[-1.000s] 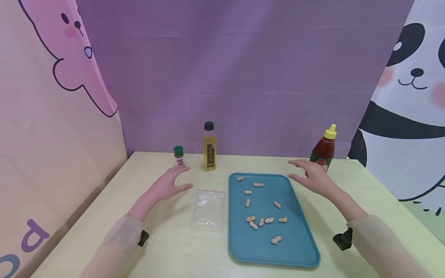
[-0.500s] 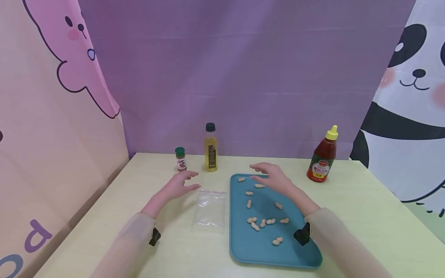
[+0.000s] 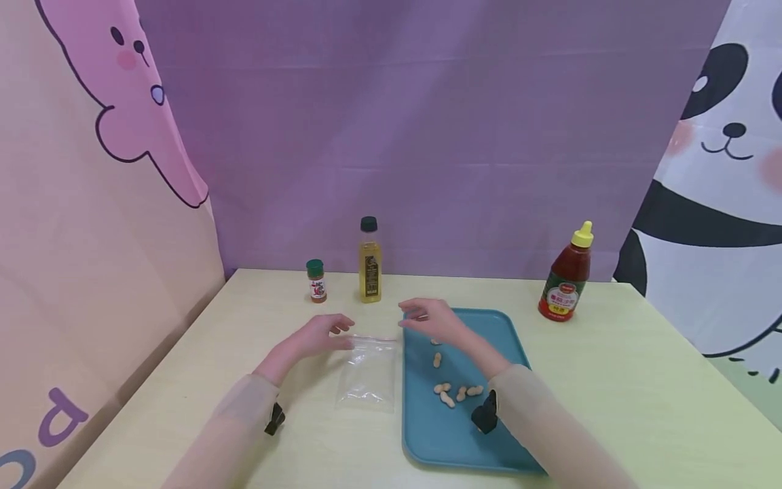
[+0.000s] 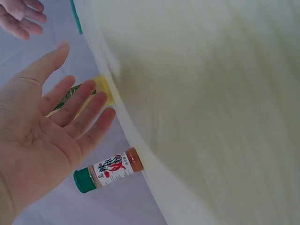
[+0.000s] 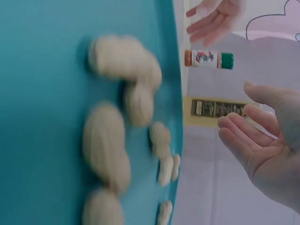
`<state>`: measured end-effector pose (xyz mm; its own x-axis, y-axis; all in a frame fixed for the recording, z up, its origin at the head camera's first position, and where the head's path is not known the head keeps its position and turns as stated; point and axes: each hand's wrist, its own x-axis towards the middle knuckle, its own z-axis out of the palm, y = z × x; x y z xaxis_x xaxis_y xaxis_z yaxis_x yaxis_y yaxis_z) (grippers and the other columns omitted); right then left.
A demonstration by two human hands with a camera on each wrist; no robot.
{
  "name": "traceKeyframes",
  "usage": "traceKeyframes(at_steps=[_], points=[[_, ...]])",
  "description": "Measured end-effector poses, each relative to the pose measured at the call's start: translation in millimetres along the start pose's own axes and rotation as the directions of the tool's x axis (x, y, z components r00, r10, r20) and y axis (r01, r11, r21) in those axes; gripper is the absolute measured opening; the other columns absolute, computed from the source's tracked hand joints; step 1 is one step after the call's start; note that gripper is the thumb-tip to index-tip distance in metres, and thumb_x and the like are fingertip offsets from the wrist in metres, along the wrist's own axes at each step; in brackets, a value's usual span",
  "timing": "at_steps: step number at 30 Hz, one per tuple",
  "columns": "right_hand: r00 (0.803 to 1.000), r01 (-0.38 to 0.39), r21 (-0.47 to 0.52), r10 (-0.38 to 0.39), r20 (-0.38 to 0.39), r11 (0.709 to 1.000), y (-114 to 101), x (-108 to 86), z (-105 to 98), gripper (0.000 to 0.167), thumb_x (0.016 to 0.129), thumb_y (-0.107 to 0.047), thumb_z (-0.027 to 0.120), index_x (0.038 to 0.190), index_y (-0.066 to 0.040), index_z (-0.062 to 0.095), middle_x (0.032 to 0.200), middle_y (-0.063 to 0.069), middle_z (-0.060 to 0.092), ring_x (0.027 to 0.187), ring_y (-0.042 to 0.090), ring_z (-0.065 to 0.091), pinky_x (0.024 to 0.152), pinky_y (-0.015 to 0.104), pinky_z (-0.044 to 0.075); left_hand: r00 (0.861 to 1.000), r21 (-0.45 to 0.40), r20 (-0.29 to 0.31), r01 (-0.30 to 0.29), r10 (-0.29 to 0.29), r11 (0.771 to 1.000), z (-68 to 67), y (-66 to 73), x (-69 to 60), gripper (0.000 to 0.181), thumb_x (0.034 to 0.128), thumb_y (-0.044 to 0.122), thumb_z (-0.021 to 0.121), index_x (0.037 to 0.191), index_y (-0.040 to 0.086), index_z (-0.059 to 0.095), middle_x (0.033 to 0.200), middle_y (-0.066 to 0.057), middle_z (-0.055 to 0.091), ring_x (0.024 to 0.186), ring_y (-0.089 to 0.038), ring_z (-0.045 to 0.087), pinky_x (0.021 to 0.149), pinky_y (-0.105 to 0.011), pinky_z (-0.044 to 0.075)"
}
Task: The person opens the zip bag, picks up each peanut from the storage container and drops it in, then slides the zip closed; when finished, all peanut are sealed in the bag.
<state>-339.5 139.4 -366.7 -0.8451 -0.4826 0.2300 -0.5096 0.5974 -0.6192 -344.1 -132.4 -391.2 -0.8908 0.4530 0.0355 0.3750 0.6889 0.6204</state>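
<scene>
A clear zip bag (image 3: 368,373) lies flat on the table, left of the blue tray (image 3: 421,441). At the bag's upper left corner hovers my left hand (image 3: 318,336), fingers relaxed and parted, holding nothing; the left wrist view shows its palm (image 4: 42,136). Over the tray's upper left corner is my right hand (image 3: 434,319), empty, its fingers loosely extended, also seen in the right wrist view (image 5: 276,136). Several peanuts (image 3: 447,399) rest in the tray, close up in the right wrist view (image 5: 105,145); others are hidden by the right hand and arm.
Behind the hands stand a green-capped spice jar (image 3: 317,282) and an oil bottle (image 3: 370,265) with a dark cap. A red sauce bottle (image 3: 563,278) with a yellow cap stands at the back right. A purple cloth (image 3: 415,136) hangs behind the table.
My right hand has swept left from beside the sauce bottle to the tray's upper left corner. My left hand has moved slightly right and down, towards the bag's top edge.
</scene>
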Motion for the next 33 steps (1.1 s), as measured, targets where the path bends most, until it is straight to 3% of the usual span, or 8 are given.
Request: traceKeyframes(at_steps=[3, 9, 14, 20, 27, 33], points=[[0.999, -0.013, 0.032, 0.012, 0.044, 0.999, -4.4, 4.7, 10.3, 0.042, 0.089, -0.021, 0.064, 0.126, -0.002, 0.057, 0.123, 0.02, 0.06, 0.107, 0.03, 0.062, 0.087, 0.039, 0.053, 1.0, 0.023, 0.007, 0.029, -0.029, 0.999, 3.4, -1.7, -1.0, 0.046, 0.084, 0.02, 0.07, 0.125, 0.004, 0.056, 0.124, -0.014, 0.06, 0.116, -0.029, 0.055, 0.101, -0.044, 0.043], [0.986, -0.048, 0.003, 0.047, 0.157, 0.999, -10.1, 9.8, 29.6, 0.051, 0.088, -0.024, 0.065, 0.131, -0.001, 0.05, 0.128, 0.017, 0.057, 0.115, 0.031, 0.057, 0.093, 0.042, 0.05, 0.997, 0.062, 0.005, 0.07, -0.071, 0.996, 8.4, -2.8, -2.0, 0.05, 0.082, 0.022, 0.072, 0.125, 0.005, 0.055, 0.127, -0.013, 0.058, 0.121, -0.03, 0.052, 0.105, -0.045, 0.039], [0.974, -0.094, -0.014, 0.095, 0.206, 0.995, -10.4, 12.3, 42.1, 0.053, 0.087, -0.018, 0.066, 0.134, -0.002, 0.047, 0.135, 0.017, 0.052, 0.121, 0.033, 0.051, 0.097, 0.045, 0.046, 0.996, 0.064, 0.045, 0.07, -0.073, 0.995, 10.8, 1.0, -2.9, 0.055, 0.0781, 0.018, 0.075, 0.127, 0.005, 0.054, 0.129, -0.013, 0.057, 0.125, -0.03, 0.048, 0.108, -0.047, 0.034], [0.963, -0.116, -0.085, 0.133, 0.234, 0.99, -11.1, 15.0, 49.9, 0.052, 0.085, -0.007, 0.066, 0.133, -0.003, 0.049, 0.133, 0.016, 0.054, 0.119, 0.031, 0.053, 0.094, 0.043, 0.049, 0.996, 0.128, 0.073, 0.034, -0.044, 0.991, 13.3, -0.3, -1.6, 0.058, 0.0757, 0.015, 0.077, 0.128, 0.004, 0.054, 0.131, -0.013, 0.055, 0.127, -0.031, 0.046, 0.11, -0.046, 0.033], [0.956, -0.119, -0.173, 0.16, 0.247, 0.978, -16.0, 17.5, 54.2, 0.054, 0.08, -0.004, 0.072, 0.13, -0.004, 0.052, 0.123, 0.015, 0.06, 0.115, 0.028, 0.056, 0.094, 0.041, 0.049, 0.998, 0.178, 0.069, 0.001, -0.014, 0.984, 13.0, -1.1, 2.3, 0.053, 0.074, 0.011, 0.079, 0.123, 0.004, 0.059, 0.104, -0.005, 0.061, 0.099, -0.02, 0.053, 0.095, -0.039, 0.044], [0.966, -0.115, -0.185, 0.153, 0.207, 0.976, -17.7, 18.8, 52.6, 0.043, 0.081, 0.0, 0.065, 0.124, -0.004, 0.057, 0.101, 0.01, 0.065, 0.094, 0.023, 0.06, 0.081, 0.036, 0.052, 0.997, 0.086, 0.053, -0.06, 0.056, 0.994, 10.2, -1.7, 3.6, 0.047, 0.0813, -0.001, 0.068, 0.126, 0.002, 0.053, 0.083, -0.001, 0.057, 0.08, -0.013, 0.053, 0.078, -0.029, 0.049]])
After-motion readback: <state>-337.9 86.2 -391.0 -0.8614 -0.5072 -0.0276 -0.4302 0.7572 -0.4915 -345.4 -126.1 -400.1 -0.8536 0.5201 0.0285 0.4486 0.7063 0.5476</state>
